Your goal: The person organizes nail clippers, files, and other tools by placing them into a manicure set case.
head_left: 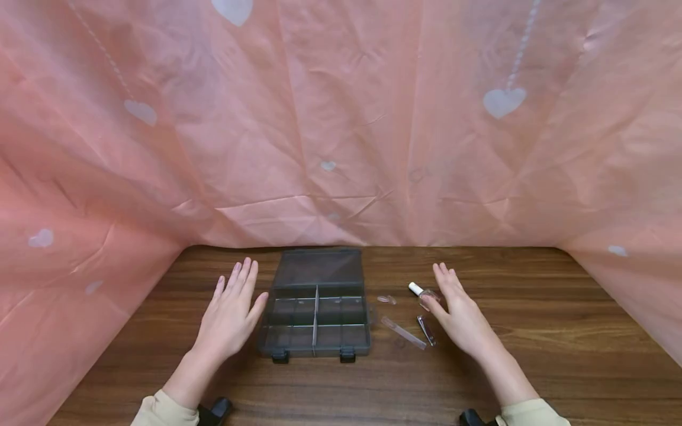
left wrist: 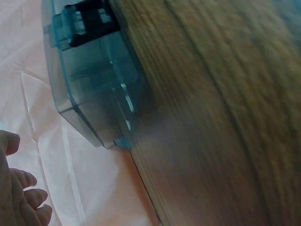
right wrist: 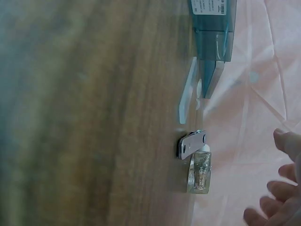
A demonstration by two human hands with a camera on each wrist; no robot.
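Note:
A dark see-through compartment box [head_left: 321,269] stands on the table with its lid folded back; its divided sections hold nothing I can make out. My left hand [head_left: 229,319] hovers left of the box, fingers straight and thumb apart, touching nothing. To the right, my right hand [head_left: 462,315] is held out the same way, near a nail polish bottle [right wrist: 201,174] with a white cap [head_left: 415,289]. Close by lie a nail clipper [head_left: 425,330], a thin translucent strip like a nail file [head_left: 403,332], and small clear pieces [head_left: 386,299] too small to identify.
The brown wood-grain table [head_left: 533,307] is enclosed at the back and both sides by a pink cloth [head_left: 362,118] with white hearts. Two dark latches [head_left: 347,355] stick out at the box's front edge. A label [right wrist: 209,6] shows on the box's side.

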